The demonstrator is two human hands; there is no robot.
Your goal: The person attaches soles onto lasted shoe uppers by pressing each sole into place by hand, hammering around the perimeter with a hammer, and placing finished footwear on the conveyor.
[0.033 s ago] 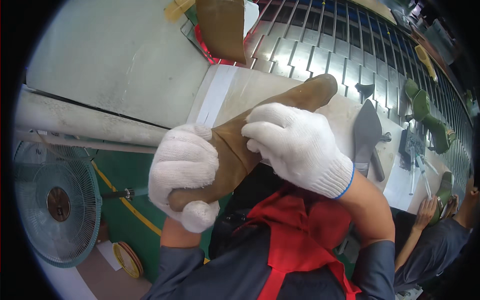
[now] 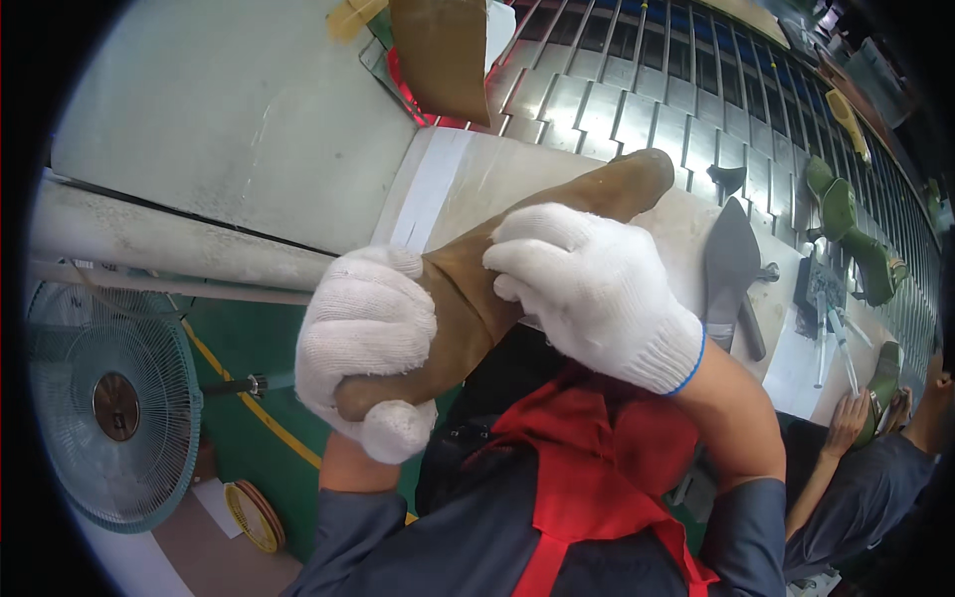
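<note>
A brown suede-looking boot [image 2: 461, 289] lies slantwise in front of me, its rounded far end over the pale worktop. My left hand [image 2: 364, 333], in a white knitted glove, is closed around the near end, with the thumb underneath. My right hand [image 2: 597, 289], gloved the same way, lies over the boot's middle. Its fingertips are pinched together against the brown surface beside a crease; whatever sits between them is hidden. Part of the boot is covered by both gloves.
Beyond the worktop [image 2: 477, 159] runs a slatted metal conveyor [image 2: 597, 109]. A grey sole-shaped piece [image 2: 731, 254], a dark block with brushes [image 2: 821, 289] and green boots [image 2: 865, 254] lie to the right. Another person's hand [image 2: 848, 423] holds a green shoe. A fan [image 2: 116, 403] stands left.
The boot's far end and my right hand have shifted very slightly to the right. My left hand keeps its hold.
</note>
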